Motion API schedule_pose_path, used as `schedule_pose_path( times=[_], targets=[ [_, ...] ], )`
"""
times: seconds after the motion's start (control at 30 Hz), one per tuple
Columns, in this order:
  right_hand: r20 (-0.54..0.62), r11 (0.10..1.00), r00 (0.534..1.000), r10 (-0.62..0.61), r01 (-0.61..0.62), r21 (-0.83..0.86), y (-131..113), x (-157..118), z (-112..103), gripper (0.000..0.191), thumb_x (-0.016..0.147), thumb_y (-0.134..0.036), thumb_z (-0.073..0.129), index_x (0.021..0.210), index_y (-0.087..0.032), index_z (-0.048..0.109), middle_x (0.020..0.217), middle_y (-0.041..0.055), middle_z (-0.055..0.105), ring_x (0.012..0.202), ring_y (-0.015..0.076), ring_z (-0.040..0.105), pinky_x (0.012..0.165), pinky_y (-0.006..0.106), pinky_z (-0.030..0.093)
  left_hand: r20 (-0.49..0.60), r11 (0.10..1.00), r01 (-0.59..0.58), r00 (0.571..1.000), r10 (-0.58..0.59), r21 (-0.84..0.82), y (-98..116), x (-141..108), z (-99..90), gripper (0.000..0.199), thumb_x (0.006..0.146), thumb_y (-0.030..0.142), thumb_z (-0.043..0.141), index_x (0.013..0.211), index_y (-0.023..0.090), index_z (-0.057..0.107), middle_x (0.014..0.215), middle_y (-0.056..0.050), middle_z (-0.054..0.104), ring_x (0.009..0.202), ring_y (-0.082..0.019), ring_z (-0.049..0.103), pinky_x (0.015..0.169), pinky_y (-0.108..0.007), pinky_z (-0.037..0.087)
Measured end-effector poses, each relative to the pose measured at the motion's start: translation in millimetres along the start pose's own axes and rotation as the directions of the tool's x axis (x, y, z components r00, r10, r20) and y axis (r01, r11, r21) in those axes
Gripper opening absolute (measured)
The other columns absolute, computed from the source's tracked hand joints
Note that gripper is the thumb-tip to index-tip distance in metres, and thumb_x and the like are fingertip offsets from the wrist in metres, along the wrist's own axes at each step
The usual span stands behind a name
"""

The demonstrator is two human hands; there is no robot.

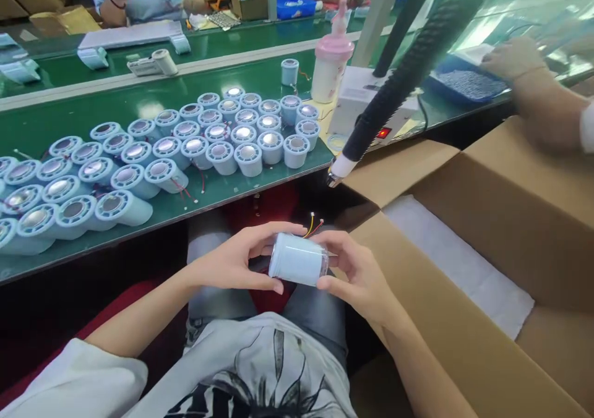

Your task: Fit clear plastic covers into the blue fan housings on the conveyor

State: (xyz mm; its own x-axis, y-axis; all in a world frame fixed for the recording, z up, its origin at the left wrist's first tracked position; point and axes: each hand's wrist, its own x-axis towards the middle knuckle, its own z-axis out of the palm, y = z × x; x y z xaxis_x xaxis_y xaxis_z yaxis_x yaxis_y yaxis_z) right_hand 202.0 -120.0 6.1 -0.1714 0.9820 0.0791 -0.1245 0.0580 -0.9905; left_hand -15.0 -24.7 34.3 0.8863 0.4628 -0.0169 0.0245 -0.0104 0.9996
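Note:
Above my lap I hold a light blue cylinder point(299, 260) on its side; it looks like a motor or battery unit in clear wrap. Thin yellow and red wires point(313, 225) with small white plugs stick up behind it. My left hand point(241, 260) grips the left end between thumb and fingers. On the other end, my right hand point(355, 266) closes round the clear rim. Just above hangs the metal-and-white nozzle point(338, 170) of a black ribbed hose point(394, 78), apart from the cylinder.
Several similar blue cylinders point(244, 135) stand in rows on the green bench point(223, 198). An open cardboard box point(417, 269) with a white sheet point(459, 263) is at my right. A white device point(371, 102) and pink-topped bottle point(330, 65) stand behind. Co-workers sit across and at right.

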Motion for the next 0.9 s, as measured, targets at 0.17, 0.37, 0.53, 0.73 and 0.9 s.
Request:
schedule_pose_path(
  times=[0.17, 0.37, 0.53, 0.73, 0.9],
  targets=[
    [0.077, 0.993, 0.992, 0.102, -0.106, 0.053, -12, -1, 18, 0.037, 0.08, -0.04, 0.071, 0.111, -0.028, 0.055, 0.098, 0.0003, 0.058, 0.087, 0.0132, 0.058, 0.073, 0.022, 0.054, -0.039, 1.0, -0.006, 0.999, 0.006, -0.018, 3, -27, 4.1, 0.083, 0.062, 0.006, 0.079, 0.135, 0.028, 0.046, 0.138, -0.009, 0.05, 0.124, -0.024, 0.052, 0.104, -0.037, 0.045],
    [0.118, 0.987, 0.982, 0.144, -0.151, 0.05, -15, 1, 29, 0.037, 0.081, -0.044, 0.069, 0.111, -0.028, 0.054, 0.098, 0.0005, 0.057, 0.085, 0.0127, 0.057, 0.069, 0.02, 0.052, -0.065, 0.999, -0.05, 0.997, 0.048, -0.02, 3, -43, 5.6, 0.085, 0.061, 0.007, 0.08, 0.136, 0.025, 0.045, 0.136, -0.012, 0.052, 0.122, -0.026, 0.054, 0.103, -0.039, 0.045],
    [0.077, 0.991, 0.988, 0.131, -0.132, 0.003, -18, 1, 33, 0.036, 0.081, -0.042, 0.068, 0.111, -0.028, 0.055, 0.097, 0.0003, 0.059, 0.084, 0.0124, 0.058, 0.069, 0.019, 0.052, -0.096, 0.996, -0.063, 0.993, 0.069, 0.061, 5, -47, 6.7, 0.081, 0.067, 0.011, 0.078, 0.138, 0.025, 0.043, 0.138, -0.012, 0.051, 0.122, -0.025, 0.055, 0.101, -0.036, 0.048],
    [-0.036, 0.99, 0.996, 0.088, -0.091, -0.108, -19, -2, 40, 0.028, 0.084, -0.037, 0.064, 0.109, -0.027, 0.056, 0.092, -0.0005, 0.062, 0.076, 0.0117, 0.059, 0.064, 0.02, 0.052, -0.157, 0.903, -0.226, 0.941, 0.299, 0.367, -4, -49, 5.7, 0.08, 0.063, 0.02, 0.083, 0.135, 0.023, 0.048, 0.133, -0.014, 0.057, 0.12, -0.026, 0.057, 0.103, -0.039, 0.046],
    [-0.159, 0.993, 0.987, 0.034, -0.052, -0.11, -18, -5, 41, 0.023, 0.086, -0.038, 0.059, 0.106, -0.026, 0.057, 0.087, -0.0012, 0.064, 0.07, 0.0125, 0.06, 0.06, 0.02, 0.05, -0.195, 0.827, -0.307, 0.878, 0.437, 0.471, -8, -52, 4.1, 0.072, 0.064, 0.025, 0.083, 0.129, 0.019, 0.054, 0.128, -0.018, 0.06, 0.116, -0.027, 0.059, 0.098, -0.038, 0.05]
  ],
)
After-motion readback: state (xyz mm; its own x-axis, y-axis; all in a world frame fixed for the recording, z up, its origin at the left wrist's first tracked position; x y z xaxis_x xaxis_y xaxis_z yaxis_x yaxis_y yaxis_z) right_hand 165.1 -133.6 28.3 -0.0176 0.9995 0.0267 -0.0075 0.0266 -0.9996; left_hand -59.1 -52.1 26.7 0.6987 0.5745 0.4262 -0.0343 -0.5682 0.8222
